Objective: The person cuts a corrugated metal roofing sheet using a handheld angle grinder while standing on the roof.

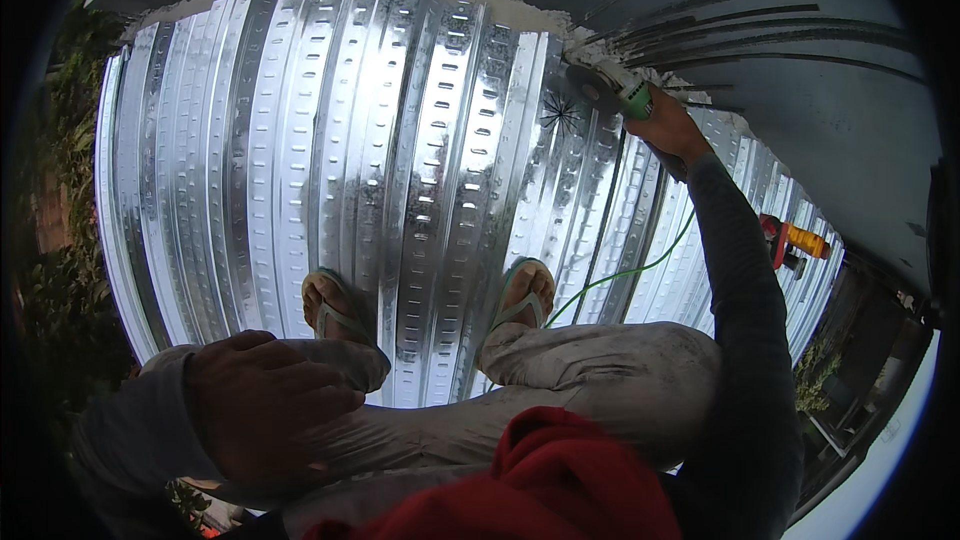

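My right hand (672, 128) grips a green angle grinder (636, 102) at the far right, with the arm stretched out. The grinder's dark disc (588, 88) is close to the rough joint between the wall and the metal decking; whether it touches cannot be made out. A green cord (640, 268) trails from the grinder back toward my right foot. Resting on my left thigh, my left hand (268, 405) holds nothing, its fingers lying flat on the trousers. Ribbed, shiny metal decking (345, 130) lies under my feet.
A grey wall (800, 130) rises along the far and right side, with several dark rods (770, 35) sticking out near the grinder. A yellow and red power tool (800, 240) lies on the decking at the right. Green plants (75, 150) stand beyond the left edge.
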A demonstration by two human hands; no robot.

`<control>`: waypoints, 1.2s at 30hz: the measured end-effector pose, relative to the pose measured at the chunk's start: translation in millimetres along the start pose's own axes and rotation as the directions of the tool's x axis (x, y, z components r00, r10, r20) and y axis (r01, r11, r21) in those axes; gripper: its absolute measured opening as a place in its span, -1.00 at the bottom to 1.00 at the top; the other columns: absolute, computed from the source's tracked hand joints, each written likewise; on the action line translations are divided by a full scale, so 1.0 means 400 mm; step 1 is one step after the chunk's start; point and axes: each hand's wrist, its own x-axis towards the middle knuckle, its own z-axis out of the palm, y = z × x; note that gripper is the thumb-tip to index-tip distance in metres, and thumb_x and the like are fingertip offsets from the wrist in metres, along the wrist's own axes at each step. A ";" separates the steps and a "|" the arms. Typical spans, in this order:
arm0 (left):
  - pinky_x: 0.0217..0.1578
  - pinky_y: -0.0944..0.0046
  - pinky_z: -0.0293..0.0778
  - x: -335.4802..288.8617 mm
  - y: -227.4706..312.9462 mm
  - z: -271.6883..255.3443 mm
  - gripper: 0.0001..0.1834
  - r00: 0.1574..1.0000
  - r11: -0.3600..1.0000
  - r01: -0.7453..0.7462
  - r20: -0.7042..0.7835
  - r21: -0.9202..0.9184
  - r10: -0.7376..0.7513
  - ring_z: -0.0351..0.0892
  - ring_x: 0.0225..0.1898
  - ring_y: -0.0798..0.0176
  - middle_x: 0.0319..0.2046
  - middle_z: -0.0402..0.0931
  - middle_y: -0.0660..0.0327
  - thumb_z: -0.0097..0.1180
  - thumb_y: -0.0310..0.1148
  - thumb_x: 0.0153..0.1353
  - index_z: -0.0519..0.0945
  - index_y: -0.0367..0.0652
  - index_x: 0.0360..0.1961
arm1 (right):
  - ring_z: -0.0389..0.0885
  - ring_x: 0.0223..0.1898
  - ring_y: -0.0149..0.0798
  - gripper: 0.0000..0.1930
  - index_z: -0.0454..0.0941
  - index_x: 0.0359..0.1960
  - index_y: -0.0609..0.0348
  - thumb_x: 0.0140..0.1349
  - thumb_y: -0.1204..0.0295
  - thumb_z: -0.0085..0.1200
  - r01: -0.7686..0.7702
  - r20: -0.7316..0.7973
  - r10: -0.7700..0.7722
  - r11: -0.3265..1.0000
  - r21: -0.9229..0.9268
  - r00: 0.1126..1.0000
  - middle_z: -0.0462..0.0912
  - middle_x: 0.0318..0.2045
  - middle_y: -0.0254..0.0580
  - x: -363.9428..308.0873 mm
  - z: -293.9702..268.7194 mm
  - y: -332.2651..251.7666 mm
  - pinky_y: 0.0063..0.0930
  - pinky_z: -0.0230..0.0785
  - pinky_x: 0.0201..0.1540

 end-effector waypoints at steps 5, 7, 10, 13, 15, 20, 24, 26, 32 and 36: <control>0.14 -0.07 0.48 -0.007 -0.171 -0.052 -0.34 0.947 0.988 0.155 -0.289 0.028 -0.140 0.60 0.08 -0.10 0.06 0.60 -0.01 0.47 -0.12 -0.02 0.61 -0.19 0.10 | 0.67 -0.03 0.00 -0.32 0.48 0.13 0.34 -0.01 0.19 0.35 -0.198 0.037 0.195 0.962 0.188 0.980 0.69 -0.08 0.07 -0.120 0.046 0.019 -0.22 0.46 0.07; 0.15 -0.07 0.48 0.003 -0.237 -0.033 -0.42 0.882 0.952 0.307 -0.372 -0.015 -0.290 0.58 0.10 -0.15 0.06 0.61 -0.03 0.44 -0.24 0.05 0.61 -0.20 0.10 | 0.69 -0.06 -0.04 -0.38 0.53 0.06 0.34 0.02 0.17 0.35 -0.330 0.001 0.345 0.898 0.290 0.939 0.70 -0.12 0.03 -0.133 0.141 0.021 -0.24 0.47 0.03; 0.12 0.02 0.53 0.054 -0.407 0.093 -0.50 0.827 0.967 0.225 -0.502 -0.119 -0.254 0.62 0.06 -0.05 0.03 0.64 0.03 0.39 -0.36 0.14 0.59 -0.15 0.14 | 0.68 -0.29 -0.22 -0.51 0.60 -0.04 0.33 0.12 0.17 0.30 -0.426 0.079 0.489 0.655 0.624 0.869 0.69 -0.25 -0.09 -0.154 0.206 -0.055 -0.29 0.51 -0.21; 0.12 0.07 0.54 0.009 -0.566 0.128 -0.55 0.825 0.737 0.458 -0.071 -0.497 -0.561 0.63 0.05 0.08 0.01 0.66 0.10 0.34 -0.39 0.22 0.59 -0.15 0.15 | 0.67 -0.40 -0.27 -0.58 0.60 -0.06 0.32 0.16 0.24 0.26 -0.394 0.125 0.460 0.555 0.732 0.879 0.68 -0.31 -0.16 -0.174 0.251 -0.083 -0.37 0.50 -0.35; 0.07 0.11 0.56 -0.057 -0.694 0.168 -0.57 0.731 0.769 0.497 -0.283 -0.402 -0.620 0.66 0.01 0.14 0.00 0.67 0.13 0.30 -0.36 0.26 0.59 -0.18 0.15 | 0.68 -0.41 -0.28 -0.61 0.60 -0.07 0.31 0.17 0.26 0.25 -0.369 0.083 0.455 0.589 0.719 0.887 0.68 -0.33 -0.16 -0.175 0.241 -0.120 -0.39 0.50 -0.37; 0.02 0.17 0.57 -0.149 -0.985 0.280 -0.58 0.570 0.699 0.552 -0.407 -0.454 -0.714 0.68 -0.04 0.15 -0.09 0.70 0.11 0.31 -0.23 0.21 0.64 -0.19 0.06 | 0.70 -0.38 -0.22 -0.52 0.61 -0.10 0.39 0.12 0.18 0.27 -0.345 -0.068 0.465 0.740 0.578 0.883 0.71 -0.31 -0.06 -0.168 0.234 -0.120 -0.33 0.50 -0.31; 0.03 0.19 0.57 -0.149 -0.997 0.322 -0.53 0.633 0.690 0.621 -0.281 -0.371 -0.721 0.70 -0.07 0.14 -0.14 0.72 0.10 0.38 -0.16 0.12 0.67 -0.17 0.01 | 0.71 -0.37 -0.20 -0.51 0.64 -0.15 0.40 0.11 0.14 0.27 -0.378 -0.057 0.484 0.746 0.548 0.873 0.72 -0.34 -0.04 -0.162 0.217 -0.125 -0.31 0.49 -0.28; 0.03 0.19 0.57 -0.154 -1.019 0.359 -0.53 0.651 0.702 0.600 -0.275 -0.383 -0.707 0.71 -0.08 0.14 -0.15 0.72 0.10 0.39 -0.16 0.11 0.67 -0.17 0.01 | 0.73 -0.34 -0.17 -0.52 0.67 -0.15 0.37 0.10 0.14 0.26 -0.398 -0.042 0.496 0.742 0.539 0.867 0.74 -0.33 -0.02 -0.157 0.221 -0.129 -0.29 0.51 -0.24; 0.01 0.18 0.58 -0.128 -1.017 0.368 -0.58 0.657 0.698 0.538 -0.285 -0.473 -0.698 0.71 -0.10 0.15 -0.18 0.72 0.10 0.38 -0.21 0.15 0.68 -0.16 0.00 | 0.75 -0.31 -0.12 -0.45 0.66 -0.18 0.44 0.10 0.07 0.25 -0.443 -0.015 0.513 0.756 0.482 0.858 0.73 -0.33 0.06 -0.157 0.237 -0.115 -0.29 0.53 -0.25; 0.00 0.19 0.58 -0.113 -0.975 0.335 -0.60 0.638 0.683 0.558 -0.283 -0.471 -0.717 0.70 -0.09 0.17 -0.18 0.72 0.08 0.37 -0.24 0.17 0.68 -0.16 0.01 | 0.76 -0.27 -0.06 -0.39 0.63 -0.17 0.50 0.07 0.04 0.26 -0.444 -0.061 0.506 0.803 0.398 0.861 0.73 -0.31 0.13 -0.157 0.229 -0.133 -0.26 0.54 -0.21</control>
